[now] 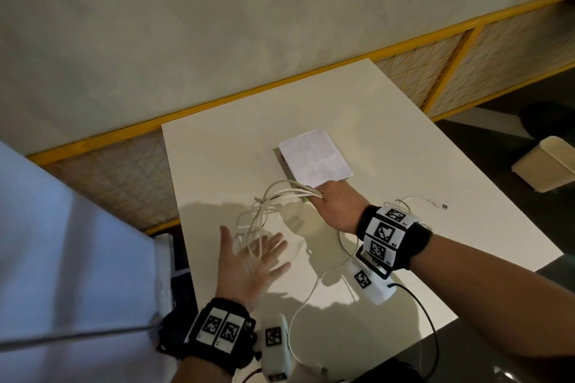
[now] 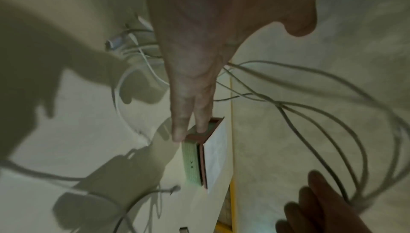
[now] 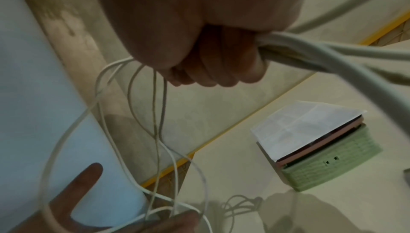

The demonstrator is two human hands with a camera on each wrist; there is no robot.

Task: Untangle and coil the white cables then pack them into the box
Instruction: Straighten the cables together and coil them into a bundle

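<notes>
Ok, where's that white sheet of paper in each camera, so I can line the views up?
Head: the sheet of paper lies mid-table, just beyond the right hand.
Left wrist: low centre, past the left hand, seen nearly edge-on atop the green box.
Right wrist: right of centre, on the same box.
Shared landmark: the yellow rail behind the table.

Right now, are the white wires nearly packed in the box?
Not yet. The right hand grips a bunch of thin white cables, whose loops hang over the open left hand, so coiling is underway. Another white cable lies loose on the white table. The woven green box, covered by white paper, holds no visible cables.
</notes>
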